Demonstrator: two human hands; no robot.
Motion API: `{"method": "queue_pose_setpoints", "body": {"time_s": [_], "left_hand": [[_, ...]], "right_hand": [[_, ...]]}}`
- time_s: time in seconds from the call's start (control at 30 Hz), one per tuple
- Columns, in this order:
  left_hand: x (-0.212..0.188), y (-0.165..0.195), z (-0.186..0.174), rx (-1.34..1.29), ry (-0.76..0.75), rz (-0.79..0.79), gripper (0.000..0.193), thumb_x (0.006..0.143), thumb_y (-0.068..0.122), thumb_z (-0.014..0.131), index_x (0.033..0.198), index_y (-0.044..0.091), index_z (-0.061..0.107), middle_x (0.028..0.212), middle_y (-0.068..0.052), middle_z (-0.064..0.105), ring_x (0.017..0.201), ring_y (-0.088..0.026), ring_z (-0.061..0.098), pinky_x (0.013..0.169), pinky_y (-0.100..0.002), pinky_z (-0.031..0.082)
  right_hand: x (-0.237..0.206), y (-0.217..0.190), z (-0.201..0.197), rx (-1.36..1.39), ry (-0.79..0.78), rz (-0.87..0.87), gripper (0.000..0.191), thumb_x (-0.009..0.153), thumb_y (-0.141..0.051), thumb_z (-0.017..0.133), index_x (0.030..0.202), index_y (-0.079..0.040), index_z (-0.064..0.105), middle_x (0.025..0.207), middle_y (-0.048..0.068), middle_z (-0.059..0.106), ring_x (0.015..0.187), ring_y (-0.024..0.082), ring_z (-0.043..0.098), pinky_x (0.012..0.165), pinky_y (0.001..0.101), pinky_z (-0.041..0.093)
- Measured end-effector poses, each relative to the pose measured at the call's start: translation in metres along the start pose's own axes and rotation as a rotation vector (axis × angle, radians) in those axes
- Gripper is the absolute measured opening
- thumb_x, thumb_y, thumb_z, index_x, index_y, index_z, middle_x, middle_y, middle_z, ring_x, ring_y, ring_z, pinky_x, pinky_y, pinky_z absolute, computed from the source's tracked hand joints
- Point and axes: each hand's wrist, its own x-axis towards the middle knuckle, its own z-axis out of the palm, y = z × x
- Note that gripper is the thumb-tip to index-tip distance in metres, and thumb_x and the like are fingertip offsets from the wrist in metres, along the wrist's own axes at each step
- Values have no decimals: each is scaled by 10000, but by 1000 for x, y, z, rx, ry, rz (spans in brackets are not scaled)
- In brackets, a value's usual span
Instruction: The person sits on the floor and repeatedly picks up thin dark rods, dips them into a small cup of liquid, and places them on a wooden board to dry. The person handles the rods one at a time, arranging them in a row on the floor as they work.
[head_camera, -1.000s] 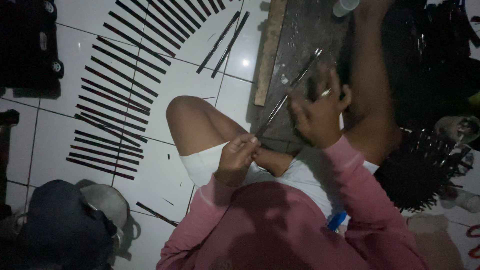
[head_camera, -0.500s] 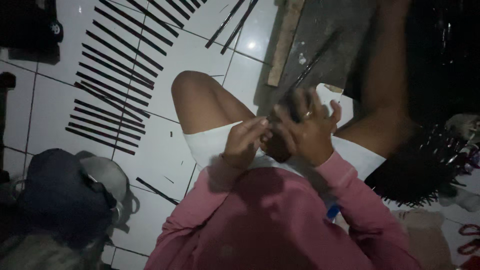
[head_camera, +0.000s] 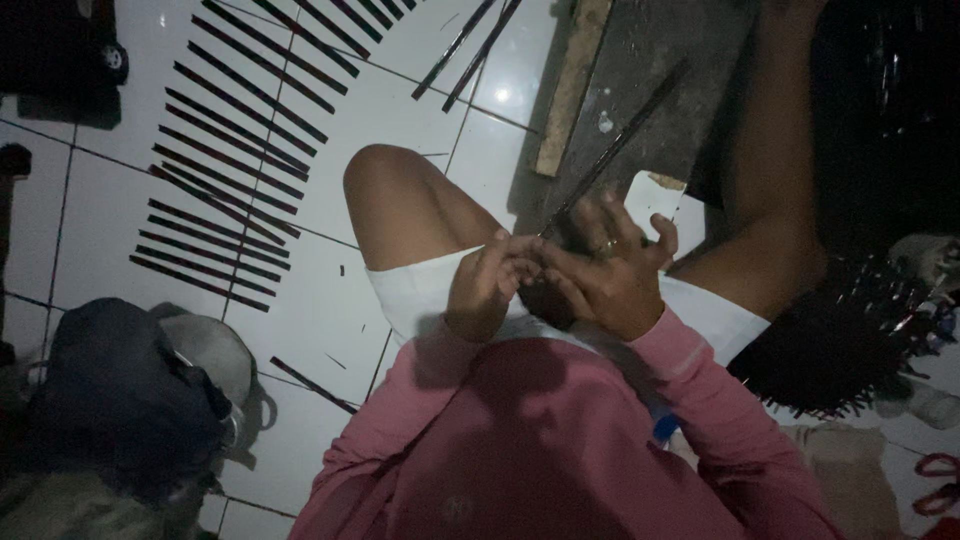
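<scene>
While the person sits on the white tiled floor (head_camera: 330, 320) in a pink long-sleeved top, both hands meet just above the lap. The left hand (head_camera: 487, 285) and the right hand (head_camera: 610, 280) are close together, fingers curled, and each seems to pinch the near end of a long thin dark stick (head_camera: 615, 145). The stick slants up and away over a grey worn board (head_camera: 650, 60). A light wooden plank (head_camera: 570, 90) lies beside that board. Many more dark thin sticks (head_camera: 230, 150) lie in a curved row on the floor, well apart from the hands. A dark heap of bristly strands (head_camera: 840, 340) sits by the right leg. The light is dim, so the grip is hard to see. The stick looks thin, so it could snap or slip if the fingers press too hard. Its far end could bump the board and jolt loose.
</scene>
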Motion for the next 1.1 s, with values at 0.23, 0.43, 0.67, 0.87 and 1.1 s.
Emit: {"method": "queue_pose_setpoints", "body": {"time_s": [0.23, 0.43, 0.67, 0.87, 1.1], "left_hand": [[14, 3, 16, -54, 224, -443, 280, 1001, 216, 620, 1127, -31, 658, 835, -66, 656, 723, -134, 603, 630, -276, 494], [16, 0, 15, -99, 241, -318, 272, 981, 212, 667, 1119, -22, 650, 878, -50, 677, 832, -114, 629, 767, -253, 504], [15, -9, 12, -129, 241, -266, 247, 1000, 165, 642, 1137, -41, 642, 887, -64, 670, 846, -132, 606, 781, -276, 487], [14, -2, -12, -297, 221, -203, 213, 986, 108, 624, 1148, -31, 614, 938, -89, 678, 892, -150, 637, 818, -295, 519], [46, 55, -71, -10, 141, 111, 200, 1046, 100, 605, 1178, -46, 642, 990, -94, 674, 891, -164, 627, 799, -278, 526]], "right_hand": [[9, 14, 4, 25, -67, 66, 321, 1048, -417, 596, 1295, -346, 789, 1632, 206, 448, 1516, 322, 342, 1157, 566, 91], [16, 59, 11, 33, -99, 262, 318, 1086, -418, 545, 1286, -336, 779, 1644, 208, 451, 1544, 357, 290, 1148, 626, 119], [54, 140, 4, 184, -148, 685, 379, 1131, -402, 479, 1431, -301, 687, 1124, 329, 620, 1139, 393, 579, 1090, 571, 378], [62, 148, -5, 301, -303, 1048, 404, 1121, -391, 427, 1470, -324, 620, 1057, 277, 698, 945, 399, 647, 944, 504, 477], [14, 137, -7, -43, 172, 568, 378, 1146, -177, 500, 1432, -48, 711, 1570, 411, 410, 1413, 502, 452, 1131, 543, 318]]}}
